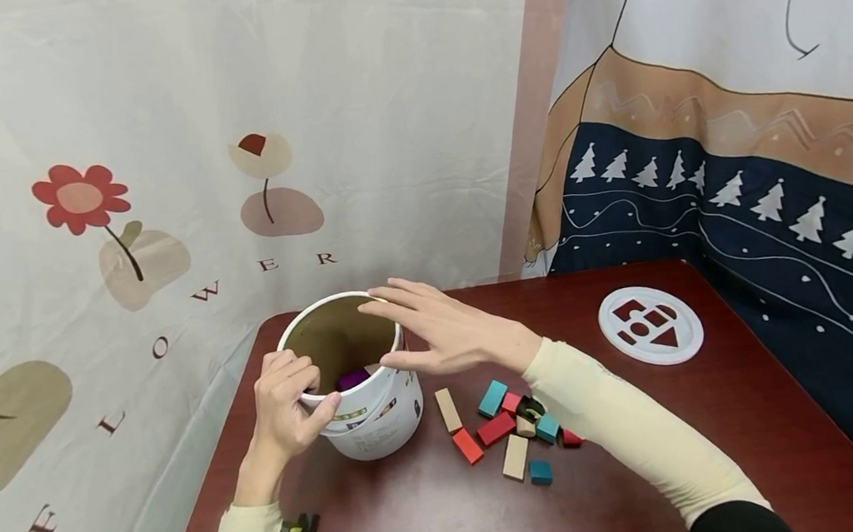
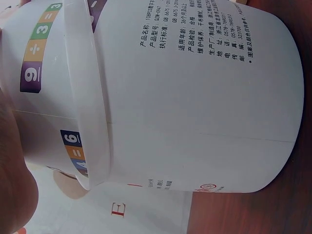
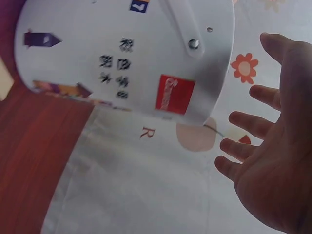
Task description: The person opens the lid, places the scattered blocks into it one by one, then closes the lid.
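A white bucket (image 1: 379, 424) with printed sides stands at the table's left, its top open. Inside it a purple block (image 1: 353, 379) shows near the bottom. My left hand (image 1: 282, 398) grips the near left rim, fingers curled over the edge and thumb along the outside. The left wrist view shows the bucket's printed wall (image 2: 195, 112) and its white handle (image 2: 87, 97) lying against the side. At the right of the rim my right hand (image 1: 446, 327) reaches over with straight, spread fingers. From the right wrist, those fingers (image 3: 251, 124) appear apart from the bucket and hold nothing.
Right of the bucket, several loose wooden blocks (image 1: 495, 429) in red, teal and plain wood lie under the right forearm. A white lid (image 1: 653, 357) with shaped cutouts lies farther right. A small dark and yellow piece (image 1: 300, 528) is beside the left sleeve. Curtains (image 1: 416, 133) hang behind the table.
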Demonstrator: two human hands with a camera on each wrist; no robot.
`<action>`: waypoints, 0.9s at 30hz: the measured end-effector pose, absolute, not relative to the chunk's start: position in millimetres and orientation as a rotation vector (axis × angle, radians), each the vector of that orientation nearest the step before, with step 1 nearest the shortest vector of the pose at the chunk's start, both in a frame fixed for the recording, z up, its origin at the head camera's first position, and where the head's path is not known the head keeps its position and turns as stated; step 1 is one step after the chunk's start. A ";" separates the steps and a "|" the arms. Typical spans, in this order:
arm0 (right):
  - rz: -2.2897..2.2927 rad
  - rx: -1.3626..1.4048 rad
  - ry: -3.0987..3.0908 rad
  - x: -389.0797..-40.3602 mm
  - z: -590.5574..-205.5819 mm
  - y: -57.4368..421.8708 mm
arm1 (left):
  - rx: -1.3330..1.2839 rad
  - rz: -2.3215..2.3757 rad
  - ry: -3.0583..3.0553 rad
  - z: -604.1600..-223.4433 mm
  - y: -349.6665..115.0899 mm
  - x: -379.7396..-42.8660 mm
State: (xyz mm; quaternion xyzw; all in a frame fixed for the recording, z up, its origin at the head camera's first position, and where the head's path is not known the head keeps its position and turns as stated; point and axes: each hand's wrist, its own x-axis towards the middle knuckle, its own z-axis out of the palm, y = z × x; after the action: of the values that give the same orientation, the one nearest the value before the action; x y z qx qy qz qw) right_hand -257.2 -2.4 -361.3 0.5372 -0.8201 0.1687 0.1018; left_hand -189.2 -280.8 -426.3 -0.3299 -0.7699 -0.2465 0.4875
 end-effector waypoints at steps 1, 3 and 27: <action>0.509 1.578 -2.428 -256.8 -363.0 2.8 | -0.801 -0.602 -1.871 -426.2 -280.7 -189.1; 0.536 1.564 -2.438 -255.6 -366.8 13.5 | -0.801 -0.604 -1.868 -425.7 -280.6 -188.8; 0.642 1.441 -2.546 -229.0 -449.4 126.7 | -0.809 -0.613 -1.854 -421.6 -277.0 -187.0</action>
State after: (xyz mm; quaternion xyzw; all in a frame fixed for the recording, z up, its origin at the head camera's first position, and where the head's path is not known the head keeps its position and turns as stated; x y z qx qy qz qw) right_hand -229.0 126.7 -449.4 0.4797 -0.8478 0.2139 0.0732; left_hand -187.0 -277.0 -421.6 -0.3334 -0.7640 -0.2524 0.4914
